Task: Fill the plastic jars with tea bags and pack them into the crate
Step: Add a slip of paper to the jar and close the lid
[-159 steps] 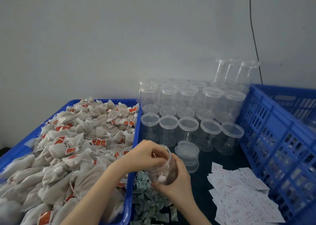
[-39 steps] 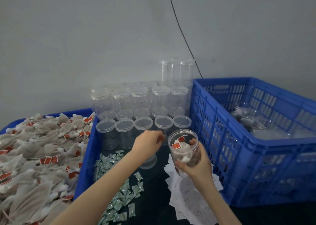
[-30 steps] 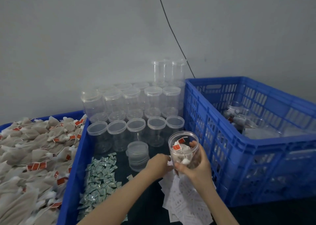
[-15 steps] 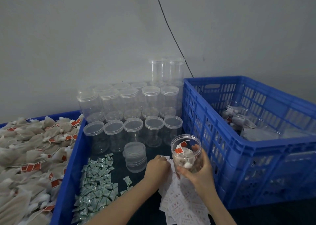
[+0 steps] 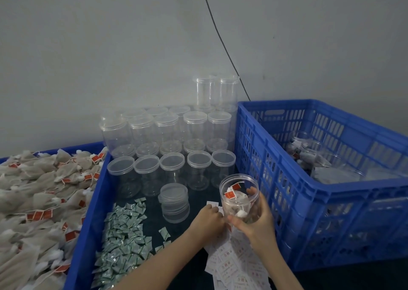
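The right hand (image 5: 256, 221) grips an open jar (image 5: 239, 196) from below and behind, fingers curled round its lower wall, thumb across the front. The jar stands upright above the dark table (image 5: 198, 201), just left of the crate (image 5: 309, 190), and holds several tea bags (image 5: 237, 199) with red tags near its mouth. It has no lid on.

The left hand (image 5: 208, 220) sits just left of the jar's base, knuckles up, fingers curled down onto the white slips (image 5: 234, 265) spread on the table. Its fingertips are hidden, so I cannot tell whether it pinches a slip or only rests there. The two hands nearly touch beneath the jar.

A stack of lids (image 5: 174, 202) stands just left of the left hand. Behind it are rows of empty jars (image 5: 172, 148), some stacked two high against the wall. Small green sachets (image 5: 123, 239) lie heaped on the table beside a blue tray (image 5: 88, 221), which is piled with loose tea bags (image 5: 39, 192). Inside the crate, at its far side, lie several filled jars (image 5: 309, 153), their detail blurred. A black cable (image 5: 223, 42) runs down the wall behind the crate.
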A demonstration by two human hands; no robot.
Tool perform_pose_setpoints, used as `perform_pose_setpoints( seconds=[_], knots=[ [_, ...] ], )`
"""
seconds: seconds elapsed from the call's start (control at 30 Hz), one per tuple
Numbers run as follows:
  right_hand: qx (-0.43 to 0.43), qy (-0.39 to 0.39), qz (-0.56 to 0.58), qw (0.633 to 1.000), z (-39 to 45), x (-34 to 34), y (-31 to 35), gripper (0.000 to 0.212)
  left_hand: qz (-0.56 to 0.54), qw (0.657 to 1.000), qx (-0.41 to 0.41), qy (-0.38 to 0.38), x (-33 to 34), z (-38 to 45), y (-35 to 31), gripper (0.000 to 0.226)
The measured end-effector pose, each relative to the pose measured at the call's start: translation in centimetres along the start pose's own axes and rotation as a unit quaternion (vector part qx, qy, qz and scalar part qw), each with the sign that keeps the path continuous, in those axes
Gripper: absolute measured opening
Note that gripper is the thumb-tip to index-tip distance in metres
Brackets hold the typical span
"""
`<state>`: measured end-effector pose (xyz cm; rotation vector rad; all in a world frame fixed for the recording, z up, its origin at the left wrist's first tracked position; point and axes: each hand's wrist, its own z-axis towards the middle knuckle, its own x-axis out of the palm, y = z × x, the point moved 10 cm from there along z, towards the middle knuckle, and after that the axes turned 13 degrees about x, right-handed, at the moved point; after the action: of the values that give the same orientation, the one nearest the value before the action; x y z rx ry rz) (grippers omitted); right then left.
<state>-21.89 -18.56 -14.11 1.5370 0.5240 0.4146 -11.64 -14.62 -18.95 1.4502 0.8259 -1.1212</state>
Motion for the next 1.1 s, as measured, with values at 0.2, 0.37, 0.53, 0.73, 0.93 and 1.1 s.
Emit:
perform_pose_setpoints(
  seconds=[0.2, 0.37, 0.53, 0.73, 0.93, 1.1],
  knots=[
    [0.002, 0.006, 0.001, 1.000, 0.1, 0.5, 0.0, 0.097, 0.028, 0.999, 0.025, 0.012, -0.7, -0.6, -0.6, 0.023],
    [-0.004, 0.009, 0.000, 1.000, 0.1, 0.8, 0.4, 0.096, 0.032, 0.997, 0.061, 0.031, -2.0, -1.7, -1.0, 0.012],
    [-0.009, 0.011, 0.007, 1.000, 0.0, 1.1, 0.6, 0.095, 0.074, 0.994, 0.078, 0.009, -3.3, -2.6, -0.6, 0.012],
    [-0.013, 0.022, 0.018, 1.000, -0.1, 1.4, 1.1, 0.103, 0.115, 0.992, 0.048, 0.004, -4.9, -3.6, 1.0, 0.023],
    [-0.018, 0.015, 0.022, 0.999, -0.2, 1.4, 1.3, 0.097, 0.089, 0.991, -0.021, -0.100, -8.0, -4.9, 3.3, 0.026],
    [-0.005, 0.019, 0.029, 0.999, 0.2, 1.6, 0.5, 0.092, -0.096, 0.926, -0.214, -0.296, -13.0, -8.5, 8.9, 0.023]
  ],
)
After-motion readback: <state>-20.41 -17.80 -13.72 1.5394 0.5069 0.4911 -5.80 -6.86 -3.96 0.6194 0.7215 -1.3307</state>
